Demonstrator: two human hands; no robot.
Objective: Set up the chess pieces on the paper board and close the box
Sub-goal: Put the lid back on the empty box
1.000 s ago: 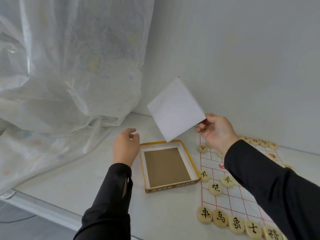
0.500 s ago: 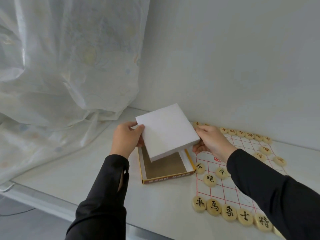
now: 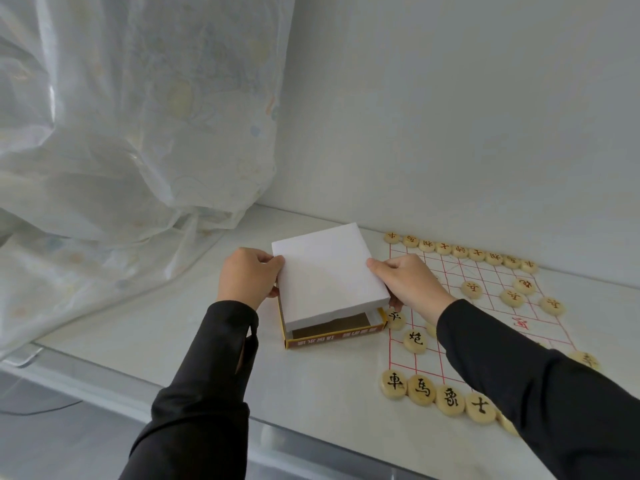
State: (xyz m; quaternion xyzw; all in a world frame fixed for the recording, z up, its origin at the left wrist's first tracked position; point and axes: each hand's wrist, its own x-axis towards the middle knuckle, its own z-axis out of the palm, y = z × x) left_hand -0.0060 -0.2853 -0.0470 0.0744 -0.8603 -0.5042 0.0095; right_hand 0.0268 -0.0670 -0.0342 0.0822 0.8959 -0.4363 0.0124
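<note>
We take this for a room in a home: a sheer, faintly patterned curtain (image 3: 138,140) spills onto a glossy white tabletop (image 3: 166,327) set against a plain white wall (image 3: 450,116), where xiangqi pieces (image 3: 393,384) are laid out.

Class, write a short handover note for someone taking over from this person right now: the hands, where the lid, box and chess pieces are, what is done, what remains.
Left hand: grips the left edge of the white lid.
Right hand: grips the lid's right edge.
The lid is tilted over the yellow-rimmed box, near edge raised, with the box floor showing beneath.
Chess pieces stand in rows on the paper board; the right sleeve hides some.
Done: the pieces look set out.
Left: lower the lid until it seats, then let go.
</note>
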